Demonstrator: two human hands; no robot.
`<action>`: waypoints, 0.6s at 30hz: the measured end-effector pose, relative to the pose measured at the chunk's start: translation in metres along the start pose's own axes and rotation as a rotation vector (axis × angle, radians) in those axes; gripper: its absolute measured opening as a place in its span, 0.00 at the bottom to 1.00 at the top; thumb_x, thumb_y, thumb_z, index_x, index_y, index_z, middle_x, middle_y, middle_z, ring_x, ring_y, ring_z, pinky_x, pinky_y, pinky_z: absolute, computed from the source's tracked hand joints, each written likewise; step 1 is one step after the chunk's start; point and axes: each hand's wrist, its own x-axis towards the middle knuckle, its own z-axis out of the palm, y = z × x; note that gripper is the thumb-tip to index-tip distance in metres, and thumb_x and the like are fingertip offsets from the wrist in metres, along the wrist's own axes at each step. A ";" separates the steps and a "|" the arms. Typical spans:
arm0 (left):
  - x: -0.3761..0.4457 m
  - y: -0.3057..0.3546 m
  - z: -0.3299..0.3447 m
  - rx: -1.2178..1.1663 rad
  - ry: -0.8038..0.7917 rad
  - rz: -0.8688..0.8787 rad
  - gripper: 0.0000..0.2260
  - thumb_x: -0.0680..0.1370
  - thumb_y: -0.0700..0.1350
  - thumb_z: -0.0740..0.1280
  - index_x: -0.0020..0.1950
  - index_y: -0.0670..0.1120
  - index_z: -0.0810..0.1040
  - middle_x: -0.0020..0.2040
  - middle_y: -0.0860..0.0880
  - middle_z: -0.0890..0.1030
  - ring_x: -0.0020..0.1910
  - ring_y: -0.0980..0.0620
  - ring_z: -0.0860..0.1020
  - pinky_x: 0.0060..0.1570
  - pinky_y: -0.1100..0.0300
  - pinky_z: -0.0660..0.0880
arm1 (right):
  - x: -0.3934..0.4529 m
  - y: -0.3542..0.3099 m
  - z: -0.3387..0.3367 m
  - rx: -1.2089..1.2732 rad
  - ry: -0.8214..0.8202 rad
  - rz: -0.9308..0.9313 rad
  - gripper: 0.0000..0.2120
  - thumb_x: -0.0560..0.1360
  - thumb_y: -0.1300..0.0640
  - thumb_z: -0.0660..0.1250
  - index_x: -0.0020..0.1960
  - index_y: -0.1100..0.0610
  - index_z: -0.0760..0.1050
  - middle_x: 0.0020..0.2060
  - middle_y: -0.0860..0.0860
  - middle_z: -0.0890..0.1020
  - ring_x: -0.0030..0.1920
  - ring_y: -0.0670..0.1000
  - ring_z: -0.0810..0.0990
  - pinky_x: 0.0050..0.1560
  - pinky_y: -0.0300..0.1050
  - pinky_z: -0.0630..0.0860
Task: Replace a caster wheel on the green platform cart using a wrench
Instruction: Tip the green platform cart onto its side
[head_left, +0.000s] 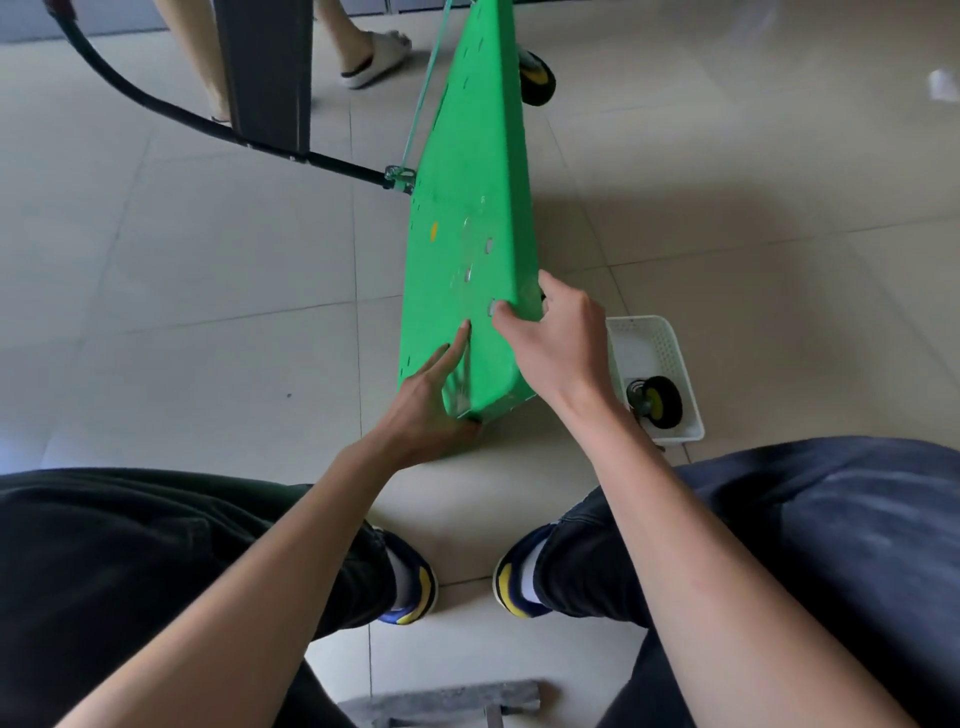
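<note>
The green platform cart (467, 171) stands on its long edge on the tiled floor, its flat deck facing left. My left hand (426, 395) lies against the deck near its lower corner, fingers straight, thumb under the corner. My right hand (550, 338) grips the cart's upper edge, thumb on the deck by a bolt hole and fingers curled over to the hidden underside. One caster wheel (537, 78), black with a yellow hub, is mounted at the cart's far end. A loose caster wheel (657, 402) lies in a white basket (670, 343) just right of the cart. No wrench is in view.
The cart's black handle (208, 130) reaches out to the left along the floor. A dark table leg (270, 73) and another person's sandalled foot (371, 57) stand beyond it. My knees and shoes fill the foreground, with a grey stool edge (447, 701) below.
</note>
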 end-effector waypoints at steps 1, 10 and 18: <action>-0.001 0.000 -0.002 -0.009 0.011 -0.009 0.53 0.71 0.41 0.79 0.83 0.59 0.45 0.80 0.50 0.64 0.78 0.45 0.63 0.76 0.52 0.59 | 0.001 -0.003 0.002 -0.011 -0.003 -0.005 0.12 0.72 0.48 0.69 0.53 0.53 0.82 0.44 0.44 0.87 0.40 0.45 0.85 0.38 0.47 0.83; -0.010 0.001 -0.025 -0.087 0.102 -0.134 0.55 0.65 0.43 0.82 0.82 0.62 0.51 0.77 0.48 0.69 0.71 0.42 0.72 0.69 0.41 0.72 | 0.009 -0.027 0.030 0.124 -0.069 -0.006 0.12 0.70 0.50 0.69 0.49 0.57 0.81 0.40 0.46 0.87 0.38 0.48 0.85 0.39 0.51 0.82; -0.013 -0.002 -0.042 -0.113 0.081 -0.200 0.57 0.60 0.50 0.79 0.81 0.67 0.50 0.73 0.48 0.74 0.70 0.43 0.75 0.67 0.44 0.74 | 0.015 -0.042 0.055 0.221 -0.088 0.014 0.15 0.69 0.48 0.68 0.47 0.59 0.79 0.38 0.54 0.86 0.38 0.57 0.84 0.38 0.57 0.82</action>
